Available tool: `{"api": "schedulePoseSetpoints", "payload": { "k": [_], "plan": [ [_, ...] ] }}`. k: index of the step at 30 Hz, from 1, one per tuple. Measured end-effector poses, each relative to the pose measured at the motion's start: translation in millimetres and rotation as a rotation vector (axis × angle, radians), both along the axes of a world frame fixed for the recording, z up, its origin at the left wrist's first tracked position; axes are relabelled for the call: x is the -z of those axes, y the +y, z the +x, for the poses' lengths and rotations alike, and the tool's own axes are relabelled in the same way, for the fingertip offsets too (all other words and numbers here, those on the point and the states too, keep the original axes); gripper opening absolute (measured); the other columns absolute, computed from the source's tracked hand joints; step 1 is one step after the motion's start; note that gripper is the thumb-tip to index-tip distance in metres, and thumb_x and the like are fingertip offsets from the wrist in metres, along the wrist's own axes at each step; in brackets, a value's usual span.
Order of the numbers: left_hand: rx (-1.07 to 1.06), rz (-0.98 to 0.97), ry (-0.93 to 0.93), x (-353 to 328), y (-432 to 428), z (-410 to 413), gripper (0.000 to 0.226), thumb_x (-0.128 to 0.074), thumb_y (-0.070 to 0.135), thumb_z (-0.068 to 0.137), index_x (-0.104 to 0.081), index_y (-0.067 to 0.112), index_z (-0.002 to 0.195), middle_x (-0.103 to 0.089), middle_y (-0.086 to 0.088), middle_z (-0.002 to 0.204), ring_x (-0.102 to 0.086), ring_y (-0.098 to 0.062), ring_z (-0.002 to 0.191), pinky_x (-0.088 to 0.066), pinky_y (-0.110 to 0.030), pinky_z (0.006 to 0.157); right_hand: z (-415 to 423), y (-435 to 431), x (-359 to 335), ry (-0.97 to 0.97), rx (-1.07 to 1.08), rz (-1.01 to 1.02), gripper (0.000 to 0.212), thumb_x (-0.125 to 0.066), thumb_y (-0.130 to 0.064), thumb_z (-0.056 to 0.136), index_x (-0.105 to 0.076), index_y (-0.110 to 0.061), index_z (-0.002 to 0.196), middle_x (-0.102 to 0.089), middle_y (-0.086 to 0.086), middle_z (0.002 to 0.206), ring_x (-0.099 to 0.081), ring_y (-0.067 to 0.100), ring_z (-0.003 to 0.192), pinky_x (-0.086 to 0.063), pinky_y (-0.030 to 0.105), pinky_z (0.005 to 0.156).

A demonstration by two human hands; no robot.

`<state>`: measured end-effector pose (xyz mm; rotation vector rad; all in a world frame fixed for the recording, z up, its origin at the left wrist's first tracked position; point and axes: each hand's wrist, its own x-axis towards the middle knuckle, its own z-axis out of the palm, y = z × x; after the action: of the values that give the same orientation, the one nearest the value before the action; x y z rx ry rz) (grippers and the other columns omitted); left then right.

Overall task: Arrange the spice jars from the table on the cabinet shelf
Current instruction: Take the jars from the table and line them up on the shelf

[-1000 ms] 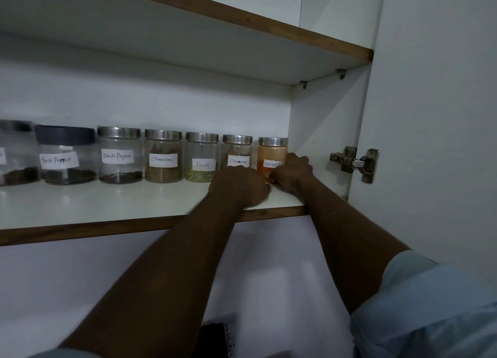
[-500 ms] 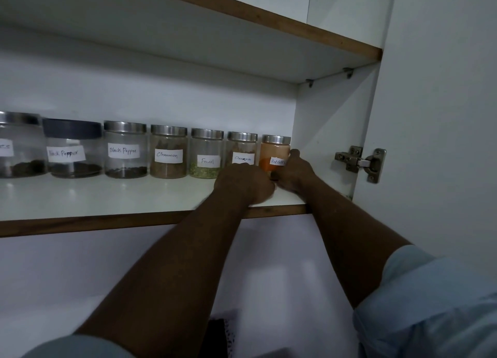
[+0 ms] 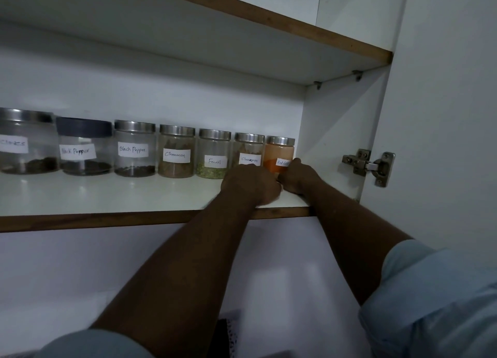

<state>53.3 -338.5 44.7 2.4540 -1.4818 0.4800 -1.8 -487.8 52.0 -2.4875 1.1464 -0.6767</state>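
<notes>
Several labelled spice jars stand in a row at the back of the white cabinet shelf (image 3: 113, 196). The rightmost jar is the red chilli jar (image 3: 278, 149), with orange powder. My right hand (image 3: 298, 176) is curled against its lower right side and grips it. Beside it on the left stands a cinnamon jar (image 3: 248, 146). My left hand (image 3: 251, 183) is in front of that jar's base, fingers curled and hidden behind the back of the hand. Further left are the fennel jar (image 3: 213, 154) and another cinnamon jar (image 3: 176, 152).
Two black pepper jars (image 3: 134, 149) (image 3: 84, 148) and a cloves jar (image 3: 24, 145) fill the left of the row. The cabinet side wall (image 3: 336, 131) is just right of the chilli jar. The open door with its hinge (image 3: 368, 166) is at right, and another shelf (image 3: 242, 18) is above.
Both hands stay at the same two jars on the right end of the row. Only the view has shifted slightly.
</notes>
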Motion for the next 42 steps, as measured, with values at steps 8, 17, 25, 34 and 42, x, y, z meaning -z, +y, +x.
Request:
{"api": "schedulePoseSetpoints", "payload": {
  "k": [8, 17, 25, 34, 42],
  "plan": [
    [0.002, -0.032, 0.015, 0, 0, 2, 0.057, -0.045, 0.06, 0.099, -0.063, 0.018, 0.133, -0.066, -0.008, 0.132, -0.062, -0.027, 0.121, -0.05, -0.045, 0.104, 0, -1, 0, -0.033, 0.005, 0.027, 0.08, -0.07, -0.047, 0.09, -0.031, -0.007, 0.148, -0.051, 0.015, 0.145, -0.05, 0.035, 0.133, -0.041, 0.052, 0.112],
    [-0.05, -0.036, 0.039, 1, 0, 7, 0.067, -0.042, 0.072, 0.089, -0.068, 0.02, 0.124, -0.068, -0.006, 0.128, -0.063, -0.025, 0.118, -0.051, -0.041, 0.099, -2, -4, 6, -0.132, 0.049, 0.005, 0.082, -0.077, -0.051, 0.082, -0.037, -0.01, 0.141, -0.056, 0.012, 0.136, -0.054, 0.033, 0.127, -0.043, 0.052, 0.109],
    [-0.157, -0.022, 0.06, 3, 6, 7, 0.071, -0.041, 0.071, 0.086, -0.059, 0.024, 0.136, -0.064, -0.004, 0.135, -0.06, -0.025, 0.122, -0.047, -0.041, 0.093, -21, 15, 5, -0.087, -0.018, -0.025, 0.08, -0.074, -0.048, 0.085, -0.034, -0.012, 0.144, -0.053, 0.013, 0.142, -0.051, 0.035, 0.13, -0.04, 0.054, 0.111],
    [-0.216, 0.033, 0.037, 4, 45, -7, 0.06, -0.038, 0.067, 0.096, -0.071, 0.02, 0.113, -0.069, -0.007, 0.123, -0.061, -0.026, 0.116, -0.047, -0.043, 0.1, -52, 38, 3, 0.055, -0.106, -0.113, 0.071, -0.061, -0.048, 0.096, -0.031, -0.011, 0.148, -0.051, 0.016, 0.145, -0.053, 0.036, 0.129, -0.044, 0.051, 0.108],
    [-0.291, 0.116, 0.105, 1, 66, -7, 0.074, -0.026, 0.078, 0.092, -0.055, 0.03, 0.14, -0.048, -0.007, 0.153, -0.033, -0.035, 0.147, -0.017, -0.063, 0.119, -62, 48, 5, -0.015, -0.19, -0.385, 0.069, -0.072, -0.04, 0.091, -0.041, -0.015, 0.147, -0.045, 0.015, 0.146, -0.051, 0.036, 0.127, -0.048, 0.046, 0.101]
  ]
}}
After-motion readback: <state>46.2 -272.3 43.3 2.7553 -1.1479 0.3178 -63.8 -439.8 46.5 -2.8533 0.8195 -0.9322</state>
